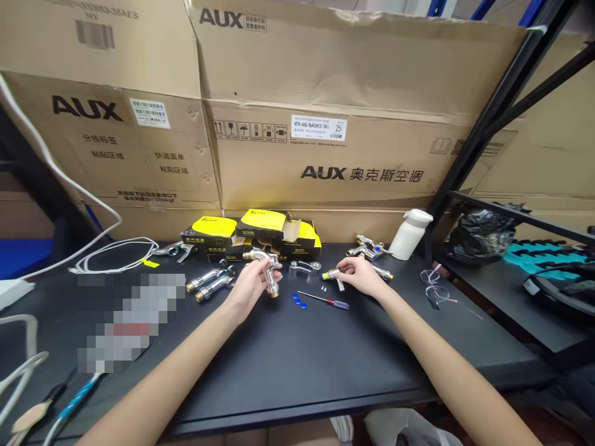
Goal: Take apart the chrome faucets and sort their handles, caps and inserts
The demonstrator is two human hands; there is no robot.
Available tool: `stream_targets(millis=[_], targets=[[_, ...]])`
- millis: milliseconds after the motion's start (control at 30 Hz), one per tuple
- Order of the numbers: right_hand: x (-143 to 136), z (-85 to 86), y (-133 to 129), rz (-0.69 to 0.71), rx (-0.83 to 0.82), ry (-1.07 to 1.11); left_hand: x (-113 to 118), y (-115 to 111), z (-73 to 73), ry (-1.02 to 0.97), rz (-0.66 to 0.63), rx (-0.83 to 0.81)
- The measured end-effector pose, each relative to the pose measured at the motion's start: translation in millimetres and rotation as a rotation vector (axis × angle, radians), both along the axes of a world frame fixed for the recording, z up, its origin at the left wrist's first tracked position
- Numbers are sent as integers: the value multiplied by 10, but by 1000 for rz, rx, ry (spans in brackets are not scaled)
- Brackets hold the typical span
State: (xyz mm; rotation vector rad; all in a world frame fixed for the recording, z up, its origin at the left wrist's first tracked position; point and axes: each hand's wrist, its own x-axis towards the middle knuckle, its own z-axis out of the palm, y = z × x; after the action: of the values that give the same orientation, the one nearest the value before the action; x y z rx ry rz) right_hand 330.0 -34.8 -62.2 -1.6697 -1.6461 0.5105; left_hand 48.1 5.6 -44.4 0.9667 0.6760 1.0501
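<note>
Near the centre of the frame, the left hand (251,286) has its grip closed round a chrome valve (272,280) with brass ends, over the black surface (288,359). Right of centre, the right hand (365,277) bends its fingers at a chrome fitting (331,274); from here I can't tell whether that grip is closed on it. Mid-frame between them lie a screwdriver (338,304) and three blue discs (298,302).

Wht bottle (409,238), blk bag (483,236) to R; AUX ctns (260,71) behind.
</note>
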Motion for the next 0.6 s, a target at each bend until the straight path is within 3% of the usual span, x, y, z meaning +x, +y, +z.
stream_targets(millis=[200, 367, 467, 600], targets=[[-21, 29, -47, 5, 83, -166, 10, -60, 32, 145, 2, 125], [-165, 81, -83, -61, 214, -146, 28, -124, 40, 289, 29, 320], [-392, 118, -154, 31, 186, 201, 35, -143, 13, 338, -7, 411], [-749, 137, -308, 397, -240, 755, 31, -174, -49, 595, 72, 764]])
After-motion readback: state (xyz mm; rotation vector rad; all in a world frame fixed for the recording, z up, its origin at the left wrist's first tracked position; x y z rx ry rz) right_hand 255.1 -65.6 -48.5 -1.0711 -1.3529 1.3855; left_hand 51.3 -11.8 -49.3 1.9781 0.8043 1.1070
